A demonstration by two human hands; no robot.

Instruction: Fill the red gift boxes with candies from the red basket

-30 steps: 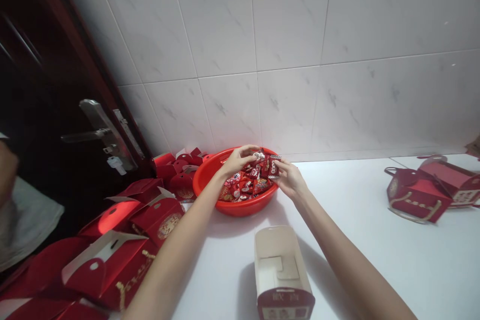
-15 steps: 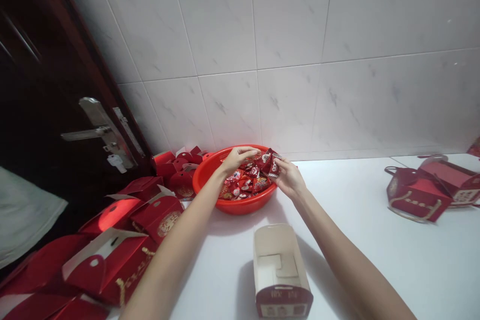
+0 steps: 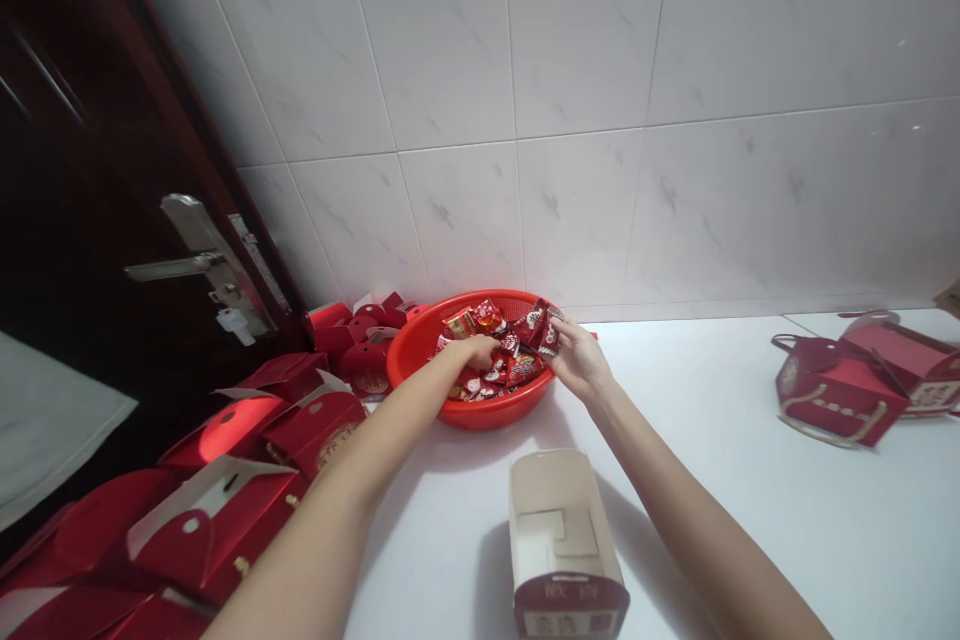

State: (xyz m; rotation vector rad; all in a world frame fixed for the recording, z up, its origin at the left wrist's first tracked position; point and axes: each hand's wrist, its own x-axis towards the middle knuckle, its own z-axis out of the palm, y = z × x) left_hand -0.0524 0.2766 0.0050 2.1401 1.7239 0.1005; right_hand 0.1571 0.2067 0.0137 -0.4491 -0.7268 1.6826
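Now right hand (image 3: 581, 360) fingers pinch candy packets (image 3: 541, 325) over basin (image 3: 469, 413).

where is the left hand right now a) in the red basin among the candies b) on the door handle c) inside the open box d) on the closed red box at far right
a, the left hand reaches down into the red basin, fingers among the candies.

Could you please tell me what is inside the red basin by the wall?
The red basin holds a heap of wrapped candies. The left hand digs into them, covering some; the basin's bottom is hidden.
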